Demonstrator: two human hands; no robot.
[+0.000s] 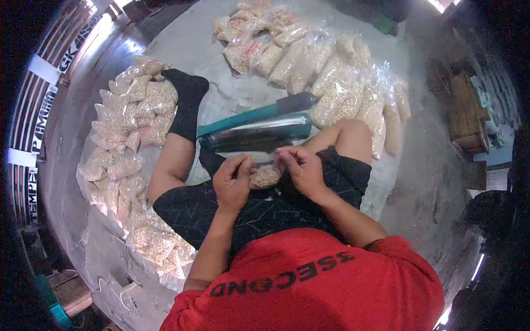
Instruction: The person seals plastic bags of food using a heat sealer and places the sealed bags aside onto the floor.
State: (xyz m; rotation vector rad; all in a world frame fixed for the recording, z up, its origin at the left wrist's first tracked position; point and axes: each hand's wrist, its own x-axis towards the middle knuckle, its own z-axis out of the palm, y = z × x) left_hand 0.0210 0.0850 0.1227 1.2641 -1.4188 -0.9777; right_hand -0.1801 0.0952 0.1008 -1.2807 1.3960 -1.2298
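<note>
Over my lap I hold a small clear plastic bag (265,177) with pale, bean-like pieces in its lower part. My left hand (234,179) pinches its upper left corner between thumb and fingers. The upper right corner is pinched in the fingers of my right hand (301,170). Just beyond the hands, between my legs, a teal hand-operated bag sealer (256,132) lies on the floor sheet. Its long arm (248,117) slopes up to a dark handle end at the right. The bag's top edge is thin and hard to make out.
Filled small bags (143,105) lie in a long row along my left side. Larger filled bags (331,71) are heaped ahead and to the right, close to my right knee. A pale sheet (237,91) covers the concrete floor. Wooden boxes (468,116) stand at the far right.
</note>
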